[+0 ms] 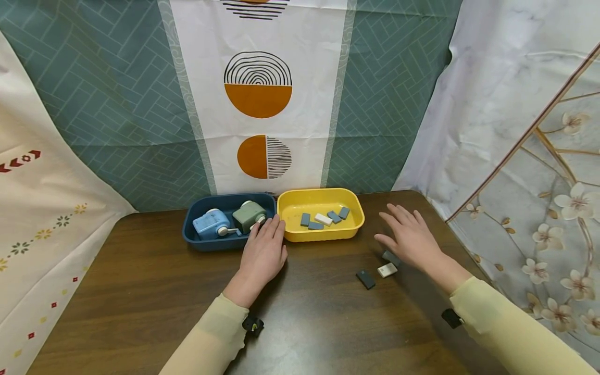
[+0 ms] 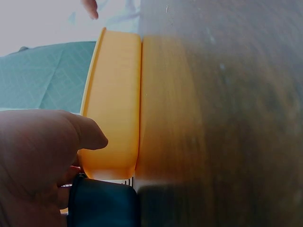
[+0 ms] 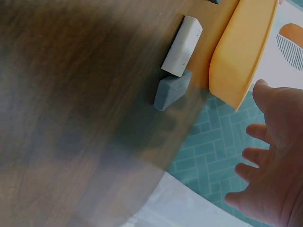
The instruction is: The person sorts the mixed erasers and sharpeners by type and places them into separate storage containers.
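Observation:
My left hand [image 1: 265, 245] lies with fingers extended over the meeting rims of the navy tray [image 1: 199, 247] and the yellow tray [image 1: 323, 237]. In the left wrist view its thumb overlaps the yellow tray's side. My right hand [image 1: 410, 234] hovers spread and holding nothing, right of the yellow tray. Below it are a grey block [image 1: 390, 257], a white block [image 1: 387, 270] and a dark block [image 1: 365, 279], all small and rectangular. Several grey-blue blocks [image 1: 316, 226] and one white block [image 1: 323, 219] lie inside the yellow tray.
A light-blue bottle-like container [image 1: 212, 224] and a green one [image 1: 249, 215], both with pale nozzle-like parts, lie in the navy tray. Behind the brown table [image 1: 309, 323] hangs a patterned cloth [image 1: 304, 156]. Floral cloth [image 1: 539, 208] borders the right side.

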`<state>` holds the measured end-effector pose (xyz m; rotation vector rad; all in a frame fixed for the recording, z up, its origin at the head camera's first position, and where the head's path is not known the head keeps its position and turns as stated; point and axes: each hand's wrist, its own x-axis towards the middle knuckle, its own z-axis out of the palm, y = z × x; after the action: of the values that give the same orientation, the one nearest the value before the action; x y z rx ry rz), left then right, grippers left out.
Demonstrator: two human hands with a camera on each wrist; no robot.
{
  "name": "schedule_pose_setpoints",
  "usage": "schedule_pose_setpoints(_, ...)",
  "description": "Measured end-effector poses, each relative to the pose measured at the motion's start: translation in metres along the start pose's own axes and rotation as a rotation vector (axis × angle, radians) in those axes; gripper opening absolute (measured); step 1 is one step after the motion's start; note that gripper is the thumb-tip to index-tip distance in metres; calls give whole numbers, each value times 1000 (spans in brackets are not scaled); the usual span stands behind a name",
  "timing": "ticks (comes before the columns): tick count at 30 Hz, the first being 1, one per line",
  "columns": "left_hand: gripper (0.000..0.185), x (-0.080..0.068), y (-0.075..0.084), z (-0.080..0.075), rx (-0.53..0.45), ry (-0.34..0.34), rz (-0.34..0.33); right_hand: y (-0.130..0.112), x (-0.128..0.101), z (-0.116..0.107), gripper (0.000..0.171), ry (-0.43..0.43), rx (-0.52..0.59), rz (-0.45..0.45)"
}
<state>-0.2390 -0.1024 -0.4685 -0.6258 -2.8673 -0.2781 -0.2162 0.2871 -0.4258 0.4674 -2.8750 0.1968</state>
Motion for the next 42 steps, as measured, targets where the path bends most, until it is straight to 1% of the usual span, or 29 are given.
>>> schedule_pose_setpoints(3,70,0,0,0,-1,-1,2,1,-4,0,65,5,-9,-4)
schedule_pose_setpoints(12,70,0,1,-1,2,-3,3,4,-13,1,64,-22,-19,-2)
schedule_pose_setpoints(18,71,0,1,-1,2,-9,4,7,-19,2,61,-17,-27,-34)
schedule_pose_setpoints(23,70,0,1,-1,0,0,7,10,-24,4,59,-12,-34,-59)
schedule_pose_setpoints(29,71,0,1,-2,5,8,8,15,-30,6,58,-32,-29,-69)
schedule_pose_setpoints(36,71,0,0,-1,-1,5,7,18,-38,3,57,-54,-4,-75)
schedule_pose_setpoints(42,71,0,0,0,4,13,13,23,-41,2,57,-85,-20,-87)
